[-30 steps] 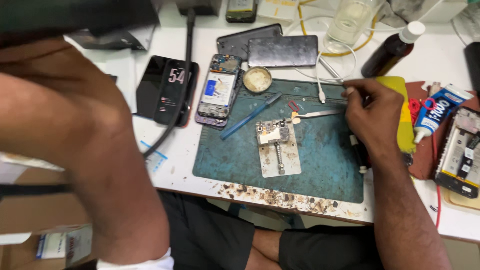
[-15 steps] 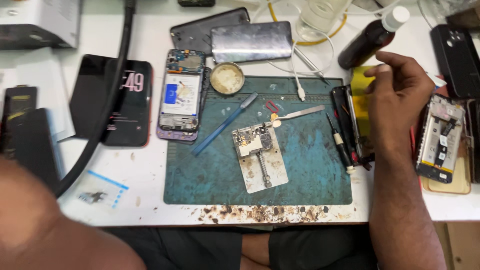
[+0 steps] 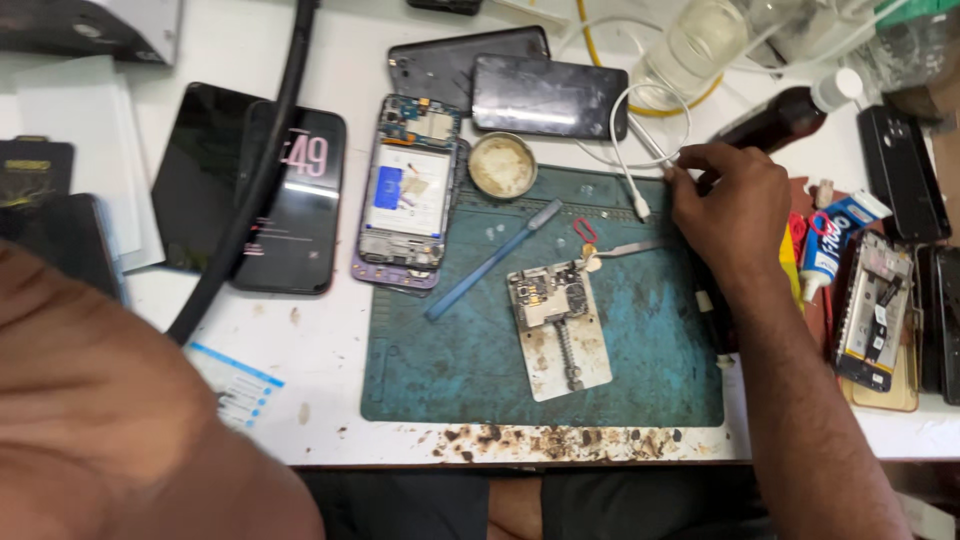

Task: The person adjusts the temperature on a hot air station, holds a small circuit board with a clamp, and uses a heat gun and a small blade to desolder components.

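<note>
Tweezers (image 3: pixel 628 247) lie flat on the green mat (image 3: pixel 450 370), long axis running left to right, tips toward the clamped circuit board (image 3: pixel 556 322), handle end just under the right hand (image 3: pixel 735 215). That hand is palm down, fingers curled, fingertips at the white cable (image 3: pixel 622 150); whether it grips anything I cannot tell. Only a blurred left forearm shows.

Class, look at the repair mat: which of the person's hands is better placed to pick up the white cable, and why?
Probably the right hand: its fingertips rest beside the white cable at the green mat edge. The left hand itself is not in view.
</note>
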Motion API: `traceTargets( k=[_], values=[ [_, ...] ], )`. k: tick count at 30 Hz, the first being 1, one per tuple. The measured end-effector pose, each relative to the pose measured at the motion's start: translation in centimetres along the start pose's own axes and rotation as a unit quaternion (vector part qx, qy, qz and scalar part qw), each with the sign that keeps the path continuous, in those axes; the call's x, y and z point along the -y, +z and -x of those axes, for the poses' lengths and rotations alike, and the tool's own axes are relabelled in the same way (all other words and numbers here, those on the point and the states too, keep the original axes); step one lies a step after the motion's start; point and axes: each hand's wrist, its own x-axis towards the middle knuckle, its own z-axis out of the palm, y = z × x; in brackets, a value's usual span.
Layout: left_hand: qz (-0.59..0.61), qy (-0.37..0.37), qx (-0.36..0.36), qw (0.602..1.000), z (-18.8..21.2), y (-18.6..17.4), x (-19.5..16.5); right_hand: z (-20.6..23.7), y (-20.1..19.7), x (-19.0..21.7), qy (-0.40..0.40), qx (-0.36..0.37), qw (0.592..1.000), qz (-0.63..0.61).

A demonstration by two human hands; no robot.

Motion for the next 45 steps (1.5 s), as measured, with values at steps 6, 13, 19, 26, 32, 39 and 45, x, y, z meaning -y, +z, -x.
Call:
traceTargets(
  k=[6, 13, 19, 26, 32, 39, 45],
  values=[
    [0.014, 0.005, -0.006, 1.000, -0.5, 0.1, -0.4, -2.1, -1.7, 0.6, 0.046, 0.089, 0.995, -0.028],
    [0.023, 0.020, 0.001, 1.000, -1.7, 0.1, -0.9, -0.5, -7.5, -3.0, 0.078, 0.261, 0.944, 0.185],
    [0.027, 0.023, -0.004, 0.999, -1.4, -0.3, -1.0, 1.2, -10.1, -8.1, 0.138, 0.301, 0.943, -0.030],
    [0.028, 0.021, -0.003, 0.999, -1.5, -0.1, -0.8, 1.2, -5.4, 0.5, 0.207, 0.144, 0.678, -0.691],
    [0.032, 0.016, -0.013, 0.999, -1.8, -0.5, -0.7, -0.5, -1.9, 7.0, 0.160, 0.111, 0.632, -0.751],
    [0.035, 0.009, -0.020, 0.999, -1.9, -0.6, -0.6, -2.2, 1.4, 8.1, 0.072, 0.082, 0.827, -0.552],
    [0.033, 0.011, -0.022, 0.999, -1.8, -0.7, -0.4, -3.2, 2.0, 8.8, -0.002, 0.057, 0.906, -0.419]
  ],
)
